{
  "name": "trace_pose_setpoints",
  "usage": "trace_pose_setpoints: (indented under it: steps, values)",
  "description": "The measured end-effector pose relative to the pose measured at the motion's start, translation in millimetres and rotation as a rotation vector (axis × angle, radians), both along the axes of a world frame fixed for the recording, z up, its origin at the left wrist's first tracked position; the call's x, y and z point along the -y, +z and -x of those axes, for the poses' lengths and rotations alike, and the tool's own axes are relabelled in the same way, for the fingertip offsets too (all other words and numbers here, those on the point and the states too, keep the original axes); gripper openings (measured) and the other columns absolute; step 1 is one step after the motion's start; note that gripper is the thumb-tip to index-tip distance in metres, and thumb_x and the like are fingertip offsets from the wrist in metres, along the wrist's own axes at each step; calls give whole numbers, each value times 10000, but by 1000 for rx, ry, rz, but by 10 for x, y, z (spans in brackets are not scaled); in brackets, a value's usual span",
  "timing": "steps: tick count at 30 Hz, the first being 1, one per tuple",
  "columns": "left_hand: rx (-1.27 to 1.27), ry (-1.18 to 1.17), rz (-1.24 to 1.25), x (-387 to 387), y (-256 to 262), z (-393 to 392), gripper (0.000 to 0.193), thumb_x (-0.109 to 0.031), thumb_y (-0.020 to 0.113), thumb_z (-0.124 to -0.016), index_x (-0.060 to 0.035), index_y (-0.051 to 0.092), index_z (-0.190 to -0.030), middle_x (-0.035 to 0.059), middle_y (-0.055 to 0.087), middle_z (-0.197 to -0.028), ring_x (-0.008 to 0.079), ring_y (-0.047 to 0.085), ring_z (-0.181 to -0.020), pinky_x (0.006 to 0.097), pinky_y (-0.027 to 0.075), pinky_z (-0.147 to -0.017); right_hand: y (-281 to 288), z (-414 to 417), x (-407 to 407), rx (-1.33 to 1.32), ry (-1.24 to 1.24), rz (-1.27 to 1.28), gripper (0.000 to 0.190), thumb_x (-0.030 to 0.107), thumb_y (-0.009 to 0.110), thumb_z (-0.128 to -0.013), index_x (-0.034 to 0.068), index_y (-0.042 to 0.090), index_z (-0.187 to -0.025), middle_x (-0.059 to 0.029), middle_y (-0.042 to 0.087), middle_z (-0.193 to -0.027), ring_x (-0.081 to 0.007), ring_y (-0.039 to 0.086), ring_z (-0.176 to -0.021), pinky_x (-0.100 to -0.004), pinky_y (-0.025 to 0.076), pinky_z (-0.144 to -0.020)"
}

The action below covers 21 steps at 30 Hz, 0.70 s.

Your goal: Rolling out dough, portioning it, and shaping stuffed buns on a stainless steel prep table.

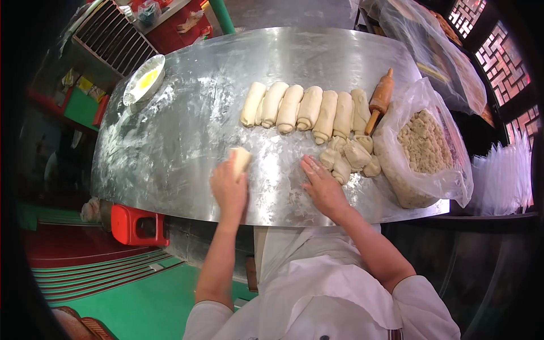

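Note:
My left hand point(228, 185) grips a pale, flat-sided piece point(241, 161) above the steel table point(178, 170); blur hides whether it is dough or a scraper. My right hand point(325, 187) rests palm down near the table's front edge, fingers extended and holding nothing. Just beyond its fingertips lies a heap of small folded dough pieces point(356, 154). Farther back, several rolled dough cylinders point(290, 108) lie side by side in a row. A wooden rolling pin point(381, 97) leans diagonally at the right end of that row.
An open plastic bag point(384, 170) of crumbly beige mixture point(425, 142) stands at the table's right. At the far left sits a metal bowl point(144, 80) with something yellow inside. Flour smears the tabletop. A red plastic stool point(123, 225) stands below the left front edge.

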<state>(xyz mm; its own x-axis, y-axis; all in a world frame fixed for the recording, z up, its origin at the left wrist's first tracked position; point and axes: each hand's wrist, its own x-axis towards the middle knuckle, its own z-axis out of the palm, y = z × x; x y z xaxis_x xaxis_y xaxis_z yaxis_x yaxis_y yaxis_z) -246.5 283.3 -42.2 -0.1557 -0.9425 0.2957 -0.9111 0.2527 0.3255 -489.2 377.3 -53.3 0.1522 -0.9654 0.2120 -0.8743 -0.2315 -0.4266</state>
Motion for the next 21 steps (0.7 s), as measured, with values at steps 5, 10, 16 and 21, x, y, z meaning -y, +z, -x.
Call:
trace_pose_setpoints:
  steps: [5, 10, 16, 21]
  values:
    - [-29, -680, -97, -822, 179, 744, 731, -248, 723, -755, -34, 432, -1390, 163, 458, -1396, 329, 433, -1267, 515, 289, -1068, 142, 255, -134, 398, -64, 96, 521, 90, 639, -860, 59, 479, -1355, -157, 488, -1398, -313, 458, -1307, -380, 414, -1052]
    - [108, -693, -219, -1099, 111, 513, 759, -355, 619, -831, 48, 360, -1419, 234, 361, -1476, 357, 271, -1424, 551, 155, -1156, 340, -158, -390, 79, 277, 20, 620, 292, 636, -884, 39, 415, -1405, -201, 451, -1423, -339, 399, -1351, -466, 311, -1119]
    - [21, -624, -150, 60, 153, 806, 673, -353, 653, -803, 21, 467, -1331, 193, 471, -1396, 337, 407, -1326, 527, 252, -1112, 7, -42, 529, 59, 80, 95, 725, 459, 523, -920, -34, 345, -1421, -227, 397, -1452, -350, 383, -1351, -480, 273, -1139]
    - [-73, -679, -224, -267, 125, 461, 733, -345, 751, -750, 2, 462, -1328, 169, 523, -1292, 345, 476, -1214, 466, 327, -1053, 212, -77, 161, -24, 198, 13, 770, 369, 652, -846, -34, 343, -1424, -223, 532, -1270, -363, 506, -1179, -446, 377, -1045]
